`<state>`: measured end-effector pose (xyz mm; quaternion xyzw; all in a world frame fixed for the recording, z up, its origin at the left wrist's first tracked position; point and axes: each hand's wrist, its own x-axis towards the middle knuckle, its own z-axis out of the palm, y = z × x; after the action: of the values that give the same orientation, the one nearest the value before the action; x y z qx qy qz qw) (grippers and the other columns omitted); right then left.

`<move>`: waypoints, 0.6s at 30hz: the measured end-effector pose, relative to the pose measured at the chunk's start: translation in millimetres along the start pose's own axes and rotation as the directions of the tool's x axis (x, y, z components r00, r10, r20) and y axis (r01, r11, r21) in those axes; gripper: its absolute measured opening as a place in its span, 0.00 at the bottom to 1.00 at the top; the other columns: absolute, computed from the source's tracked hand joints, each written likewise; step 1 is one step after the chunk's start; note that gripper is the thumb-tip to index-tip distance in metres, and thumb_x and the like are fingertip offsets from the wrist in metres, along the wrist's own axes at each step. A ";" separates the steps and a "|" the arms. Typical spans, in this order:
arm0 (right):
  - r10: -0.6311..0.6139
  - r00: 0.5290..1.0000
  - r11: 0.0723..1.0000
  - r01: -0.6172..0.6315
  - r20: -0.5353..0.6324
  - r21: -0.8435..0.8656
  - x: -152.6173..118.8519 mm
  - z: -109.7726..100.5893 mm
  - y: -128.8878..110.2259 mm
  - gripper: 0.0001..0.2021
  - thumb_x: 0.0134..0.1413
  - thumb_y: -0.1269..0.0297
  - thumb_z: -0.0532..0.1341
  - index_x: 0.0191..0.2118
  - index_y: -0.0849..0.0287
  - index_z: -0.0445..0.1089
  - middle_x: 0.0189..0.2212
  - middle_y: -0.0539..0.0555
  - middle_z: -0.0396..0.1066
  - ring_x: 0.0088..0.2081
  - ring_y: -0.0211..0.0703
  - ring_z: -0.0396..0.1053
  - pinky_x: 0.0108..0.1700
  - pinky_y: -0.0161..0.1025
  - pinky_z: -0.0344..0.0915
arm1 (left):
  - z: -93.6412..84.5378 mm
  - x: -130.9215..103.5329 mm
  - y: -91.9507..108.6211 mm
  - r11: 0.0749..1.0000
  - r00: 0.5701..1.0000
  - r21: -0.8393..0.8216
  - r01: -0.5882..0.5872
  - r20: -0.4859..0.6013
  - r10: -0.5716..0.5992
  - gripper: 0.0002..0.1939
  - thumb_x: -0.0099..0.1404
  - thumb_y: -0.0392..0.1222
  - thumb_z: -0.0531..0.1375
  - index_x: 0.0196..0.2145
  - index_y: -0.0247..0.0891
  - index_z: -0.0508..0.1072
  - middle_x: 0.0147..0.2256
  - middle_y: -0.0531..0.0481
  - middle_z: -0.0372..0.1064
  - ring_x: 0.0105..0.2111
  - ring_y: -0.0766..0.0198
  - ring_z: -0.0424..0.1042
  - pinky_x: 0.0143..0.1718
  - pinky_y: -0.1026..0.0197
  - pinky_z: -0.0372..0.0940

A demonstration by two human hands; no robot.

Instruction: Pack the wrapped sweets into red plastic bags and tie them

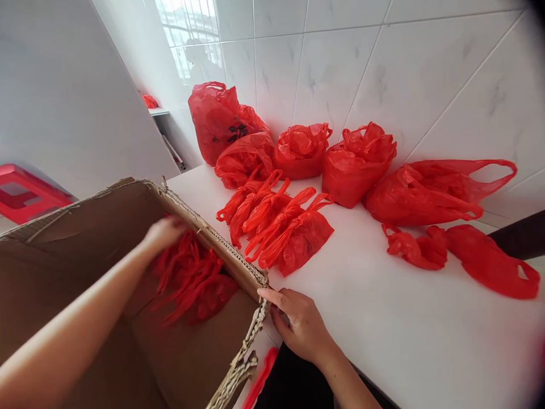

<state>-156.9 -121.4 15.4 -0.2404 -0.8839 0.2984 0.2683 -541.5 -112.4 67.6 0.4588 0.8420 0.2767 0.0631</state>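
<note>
At the lower left is a large cardboard box [80, 238] with ragged cut edges. My left hand [165, 233] reaches down inside it, close to a heap of red plastic bags [191, 272] along the box's right wall. Motion smears this hand, and its fingers cannot be made out. My right hand [302, 321] grips the box's near right corner, thumb and fingers closed on the edge. Just beyond the box, a row of several tied red plastic bags [276, 221] lies on the white table [366, 307].
Several fuller red bags [357, 165] stand along the tiled wall [332, 62]. At the right lie a small crumpled red bag [417, 248] and a flattened red bag [489, 261]. A red plastic stool [29, 196] shows at the far left, behind the box.
</note>
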 end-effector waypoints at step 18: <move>-0.039 0.998 0.995 0.035 -0.043 -0.093 -3.8 1.5 1.6 0.25 0.59 0.73 0.52 0.61 0.44 0.58 0.27 0.47 0.63 0.29 0.38 0.60 0.33 0.34 0.55 | 74.7 -44.9 258.1 0.842 0.794 0.053 -0.537 0.370 0.482 0.11 0.56 0.48 0.63 0.29 0.35 0.75 0.31 0.44 0.74 0.36 0.53 0.74 0.37 0.57 0.64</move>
<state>-154.6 -123.2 12.0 -0.2427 -0.8948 0.2465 0.2822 -298.5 -8.3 133.6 0.7133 0.6815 0.1330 0.0956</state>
